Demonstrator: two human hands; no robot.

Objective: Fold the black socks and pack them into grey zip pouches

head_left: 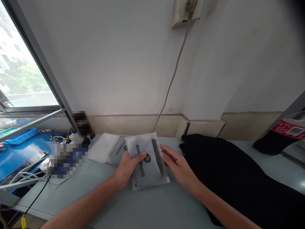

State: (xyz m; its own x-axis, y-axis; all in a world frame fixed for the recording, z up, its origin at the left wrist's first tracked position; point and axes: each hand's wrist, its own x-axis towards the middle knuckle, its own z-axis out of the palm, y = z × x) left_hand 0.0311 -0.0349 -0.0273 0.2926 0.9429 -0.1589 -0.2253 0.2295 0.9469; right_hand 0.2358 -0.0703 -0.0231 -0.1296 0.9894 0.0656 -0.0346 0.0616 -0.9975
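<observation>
My left hand [128, 167] grips a frosted plastic bag [149, 176] printed with "ROCKBROS" and a round logo, its thumb lying across the front. A dark strip of the contents shows along the bag's right side; what they are I cannot make out. At that right edge is my right hand [178, 168], its fingers stretched out and their tips at the bag's side, partly hidden. Behind the held bag, another printed bag [119, 149] lies on the grey table [152, 210], beside a pale frosted bag [102, 148].
Black cloth [228, 171] covers much of the table's right side. A dark drink bottle [281, 136] with a red label lies tilted at far right. Cables [30, 171] and a blue tray [21, 136] are on the left. A cord [175, 71] hangs from a wall socket.
</observation>
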